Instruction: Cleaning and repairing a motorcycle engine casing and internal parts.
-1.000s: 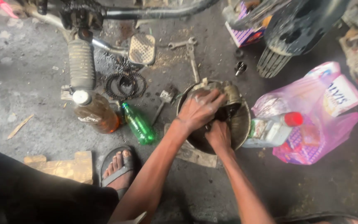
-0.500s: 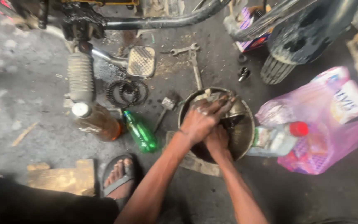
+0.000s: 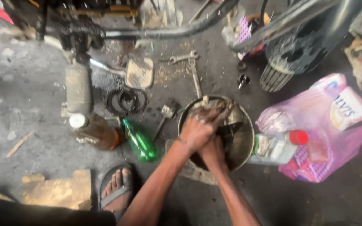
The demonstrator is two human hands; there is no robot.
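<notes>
three bottles (image 3: 139, 140), two wrenches (image 3: 194, 75), one bowl (image 3: 246, 140)

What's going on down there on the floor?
A person crouches over a round metal bowl on a grimy concrete floor, both hands inside it. The left hand lies over a dirty part, the right hand beneath; which one grips it is unclear. A green bottle, an amber bottle and wrenches lie nearby.
</notes>
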